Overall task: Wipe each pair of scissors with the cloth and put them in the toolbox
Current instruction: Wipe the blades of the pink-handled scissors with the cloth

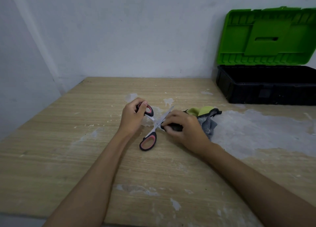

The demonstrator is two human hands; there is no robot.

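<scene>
Lying spread open in an X above the middle of the table [68,149], a pair of scissors [154,124] with black and pink handles is held at both ends. One handle loop is gripped by the left hand [132,115], whose fingers are curled round it, while the other loop [148,142] hangs free nearer the person. One blade is pinched through a cloth [205,119] by the right hand [183,128], the fingers being curled tight on the fabric just beside the pivot; the second blade points up and away, its tip bare. The cloth, grey with a yellow-green part, is bunched under and behind that hand and trails onto the table. Well apart, at the far right against the wall [119,38], a toolbox [256,89] is seen with its black tub open and its green lid [266,36] raised upright. Pale worn patches are spread over the wooden tabletop.
</scene>
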